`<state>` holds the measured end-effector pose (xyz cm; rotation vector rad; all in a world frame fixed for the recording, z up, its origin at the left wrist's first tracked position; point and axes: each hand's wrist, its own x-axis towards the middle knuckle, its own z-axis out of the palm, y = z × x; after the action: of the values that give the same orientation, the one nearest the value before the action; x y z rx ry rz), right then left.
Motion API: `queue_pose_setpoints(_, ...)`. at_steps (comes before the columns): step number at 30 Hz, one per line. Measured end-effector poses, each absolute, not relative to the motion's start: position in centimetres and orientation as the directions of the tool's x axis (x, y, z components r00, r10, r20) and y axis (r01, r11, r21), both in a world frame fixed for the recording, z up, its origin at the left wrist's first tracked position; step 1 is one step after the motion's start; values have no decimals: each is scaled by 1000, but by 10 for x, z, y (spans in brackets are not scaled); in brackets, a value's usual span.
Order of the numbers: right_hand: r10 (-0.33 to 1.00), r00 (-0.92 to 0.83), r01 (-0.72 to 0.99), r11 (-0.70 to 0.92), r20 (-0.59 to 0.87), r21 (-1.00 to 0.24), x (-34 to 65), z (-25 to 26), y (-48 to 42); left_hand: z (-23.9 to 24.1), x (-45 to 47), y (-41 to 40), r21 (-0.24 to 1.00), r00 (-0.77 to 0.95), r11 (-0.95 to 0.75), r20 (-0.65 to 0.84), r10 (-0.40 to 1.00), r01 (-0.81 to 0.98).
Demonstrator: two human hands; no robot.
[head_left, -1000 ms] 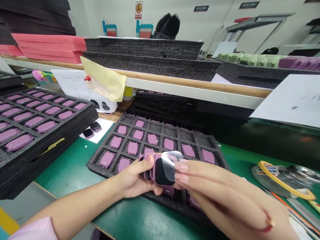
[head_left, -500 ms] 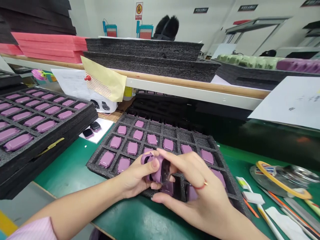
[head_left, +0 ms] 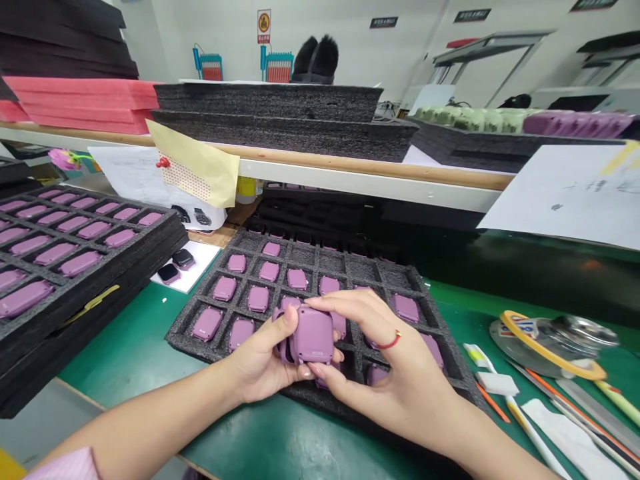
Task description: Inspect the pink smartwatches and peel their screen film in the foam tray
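Purple case gripped back-out between two hands

The case (head_left: 313, 333) sits just below the middle of the frame, above the near side of the tray (head_left: 203, 297). The left hand (head_left: 265, 363) is clamped on it from the left, thumb along its side and fingertips below, with at least one more case (head_left: 285, 352) tucked behind. The right hand (head_left: 395, 373) is closed on it too: index finger at the upper edge, thumb at the lower, other fingertips at the right side. Gripping by the edges probably steadies the case while leaving its broad face bare.

That face is the back, turned toward the camera, so the screen side points away and cannot be seen. The long axis runs nearly up and down the frame; small print, too fine to read, lies near the lower end.

In the tray, each pocket seems meant to keep one case from rubbing its neighbour, and those lie backs up, perhaps sparing the screens. At centre left, two watches (head_left: 169, 273) (head_left: 183, 259) rest screens up on white paper (head_left: 200, 267), apart from the foam.
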<state>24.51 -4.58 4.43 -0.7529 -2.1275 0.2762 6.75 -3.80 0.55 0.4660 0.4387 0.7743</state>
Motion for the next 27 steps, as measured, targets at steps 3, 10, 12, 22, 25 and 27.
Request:
queue_pose_setpoints(3, 583, -491, 470, 803, 648, -366, 250, 49, -41, 7, 70, -38, 551, 553, 614, -299, 778, -565)
queue_pose_setpoints(10, 803, -63, 819, 381, 592, -430, 327, 32, 30, 17, 70, -32, 464, 447, 634, -456, 770, -619)
queue_pose_setpoints(12, 853, -12, 839, 292, 522, -458, 355, 15, 50, 18, 68, -31, 469, 436, 634, -468, 768, -614)
queue_pose_setpoints(22, 914, -89, 732, 329, 395, -597, 333, 39, 25, 16, 70, -37, 575, 537, 579, -267, 800, -578)
queue_pose_setpoints(25, 830, -355, 446, 554, 430, -703, 288, 56, -11, 16, 71, -36, 543, 581, 622, -275, 766, -564)
queue_pose_setpoints(27, 740, -500, 351, 649, 451, -675, 265, 58, -29, 15, 71, -36, 549, 588, 624, -271, 762, -556)
